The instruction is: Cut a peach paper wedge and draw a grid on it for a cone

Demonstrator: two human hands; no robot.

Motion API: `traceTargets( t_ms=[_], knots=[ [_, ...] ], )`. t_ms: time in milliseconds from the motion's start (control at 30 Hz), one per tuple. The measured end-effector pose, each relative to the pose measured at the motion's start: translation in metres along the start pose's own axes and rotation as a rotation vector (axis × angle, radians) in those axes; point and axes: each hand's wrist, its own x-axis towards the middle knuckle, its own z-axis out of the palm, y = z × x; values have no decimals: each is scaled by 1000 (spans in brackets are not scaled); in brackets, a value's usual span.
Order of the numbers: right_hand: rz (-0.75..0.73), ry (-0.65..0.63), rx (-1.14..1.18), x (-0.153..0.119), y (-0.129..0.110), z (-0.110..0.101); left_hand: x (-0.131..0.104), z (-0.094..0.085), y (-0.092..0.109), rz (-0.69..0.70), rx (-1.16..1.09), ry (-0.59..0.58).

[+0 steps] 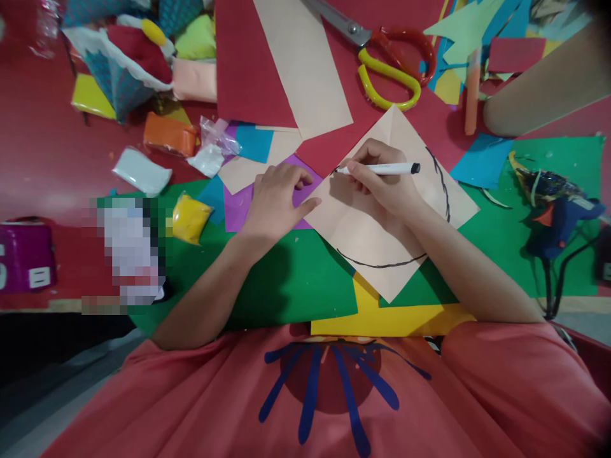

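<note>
Beige paper [372,232] is lying near the middle of the tabletop's [28,159] near edge, likely light, limp, easily creased; best holding is flat at its corners. My left hand [279,197] is resting at its left corner, fingers loosely curled, thumb apart. My right hand [389,184] is pinching a white marker [394,168], probably light, stiff, smooth, best gripping just behind the tip. Scissors [361,36] are lying farther off.

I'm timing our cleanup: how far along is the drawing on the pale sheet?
Looks done: black curves along the bottom and right of the pale sheet. In hand: the right hand holds the marker, its tip near the upper-left edge. Probably left: the left side, which shows no line down to the bottom curve.
</note>
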Motion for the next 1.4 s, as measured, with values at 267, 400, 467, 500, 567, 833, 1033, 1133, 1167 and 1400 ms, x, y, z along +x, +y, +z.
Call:
traceTargets(
  t_ms=[267, 400, 467, 500, 567, 833, 1033, 1133, 1167, 1400],
  knots=[
    [-81, 24, 13, 3, -2, 2, -4, -11, 5, -68, 111, -78],
    [-37, 25, -29, 3, -6, 3, -6, -17, 9, -86, 112, -106],
    [-54, 17, -14, 2, -6, 3, -6, -17, 8, -83, 110, -96],
    [-65, -1, 1, 2, -6, 3, -5, -17, 8, -83, 110, -95],
    [-67, -56, 33, 1, -6, 2, -4, -16, 7, -92, 108, -103],
    [-115, 17, 83, 2, -3, 4, -2, -19, 11, -142, 117, -157],
    [-91, -151, 106, 2, -2, 2, -1, -20, 13, -174, 121, -182],
    [-58, -222, 163, 0, -4, -1, -1, -20, 13, -172, 115, -180],
    [-50, -219, 179, 0, -5, -1, -1, -20, 13, -172, 115, -182],
    [-127, -220, 193, -17, -12, -2, 0, -21, 12, -171, 107, -182]
  ],
)
